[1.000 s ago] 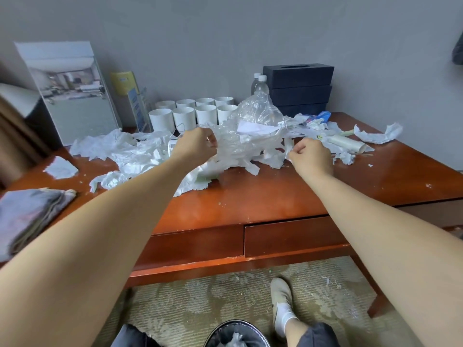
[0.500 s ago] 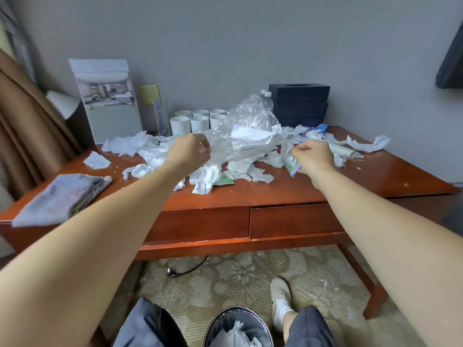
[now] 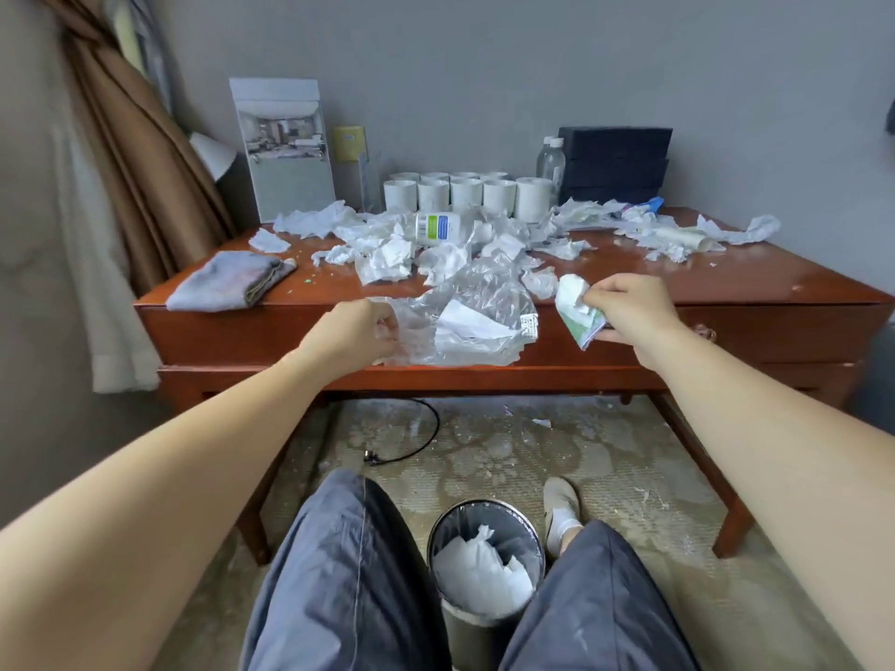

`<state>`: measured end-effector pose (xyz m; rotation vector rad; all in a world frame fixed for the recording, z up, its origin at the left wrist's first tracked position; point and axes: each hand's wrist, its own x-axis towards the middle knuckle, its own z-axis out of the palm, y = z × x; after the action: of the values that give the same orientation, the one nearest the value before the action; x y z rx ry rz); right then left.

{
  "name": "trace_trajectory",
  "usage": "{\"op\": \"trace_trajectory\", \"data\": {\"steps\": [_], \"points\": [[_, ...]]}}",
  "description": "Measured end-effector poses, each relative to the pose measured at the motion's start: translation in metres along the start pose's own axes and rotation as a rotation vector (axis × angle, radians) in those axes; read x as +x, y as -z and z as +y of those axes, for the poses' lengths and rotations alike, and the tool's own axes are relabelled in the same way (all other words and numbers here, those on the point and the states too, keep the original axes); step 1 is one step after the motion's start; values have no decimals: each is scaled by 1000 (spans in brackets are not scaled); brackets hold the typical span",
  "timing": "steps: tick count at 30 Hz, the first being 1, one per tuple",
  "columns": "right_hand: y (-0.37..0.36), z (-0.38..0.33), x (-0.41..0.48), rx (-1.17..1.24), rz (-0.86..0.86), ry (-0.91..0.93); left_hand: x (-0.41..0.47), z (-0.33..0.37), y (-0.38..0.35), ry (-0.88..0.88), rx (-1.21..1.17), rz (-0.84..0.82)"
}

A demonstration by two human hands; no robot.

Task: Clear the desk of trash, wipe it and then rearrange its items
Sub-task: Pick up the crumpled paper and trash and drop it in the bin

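Observation:
My left hand (image 3: 356,329) grips a clear crumpled plastic bag (image 3: 472,317) with a white paper inside, held in front of the desk's front edge. My right hand (image 3: 627,307) holds a wad of white and green paper scraps (image 3: 576,309) at about the same height. Crumpled white tissues and wrappers (image 3: 392,256) litter the red-brown wooden desk (image 3: 726,283). A white bottle with a blue-green label (image 3: 438,228) lies on its side among them. A round trash bin (image 3: 486,559) lined with a bag and holding white paper stands on the floor between my knees.
A folded grey cloth (image 3: 232,280) lies at the desk's left front. Several white cups (image 3: 467,193), a water bottle (image 3: 552,162), stacked black boxes (image 3: 612,164) and a standing picture card (image 3: 283,147) line the back. A brown curtain (image 3: 140,162) hangs at left. A cable (image 3: 411,443) lies on the carpet.
Both hands pulled back from the desk's middle to beyond its front edge, lifting the plastic bag and the paper wad off the pile. The view tilted down toward the bin.

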<state>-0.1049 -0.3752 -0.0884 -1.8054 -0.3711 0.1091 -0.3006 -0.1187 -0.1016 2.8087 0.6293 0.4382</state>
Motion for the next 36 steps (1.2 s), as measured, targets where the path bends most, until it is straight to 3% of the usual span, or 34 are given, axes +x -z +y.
{"op": "trace_trajectory", "data": {"steps": [7,26,36], "points": [[-29,50,-37,-99,-157,-63,-44,-22,-71,24,79,-171],[-132,260,-59,-493,-542,-292,-46,-53,-276,81,248,-596],[-173,350,-44,-640,-577,-393,-23,-39,-357,88,164,-687]]}}
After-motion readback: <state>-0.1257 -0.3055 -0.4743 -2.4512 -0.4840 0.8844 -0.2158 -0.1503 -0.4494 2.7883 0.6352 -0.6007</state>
